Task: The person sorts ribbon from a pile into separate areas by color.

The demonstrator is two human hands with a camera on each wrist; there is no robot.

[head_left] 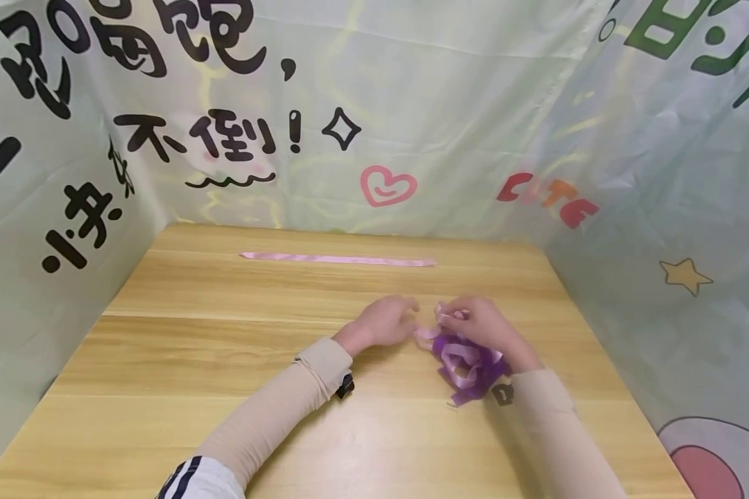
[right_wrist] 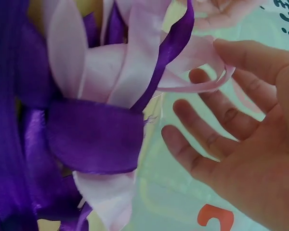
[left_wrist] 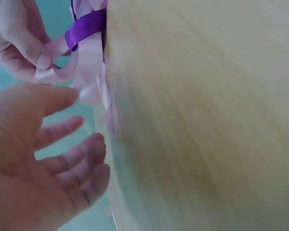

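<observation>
- Head view: the right hand [head_left: 483, 322] sits over the far edge of the purple-and-pink satin ribbon heap [head_left: 465, 378]; the left hand [head_left: 387, 321] is just left of the heap. A flat pink ribbon strip [head_left: 337, 258] lies beyond the heap, long axis left to right.
- Left wrist view: right thumb and finger pinch a pink satin ribbon [left_wrist: 60, 73] at the heap's edge; the left fingers bend loosely, grasping nothing.
- Right wrist view: that ribbon loops out of the heap toward the right thumb, its length curving back. Pulling slowly along it, left hand steadying the heap, should avoid knots.
</observation>
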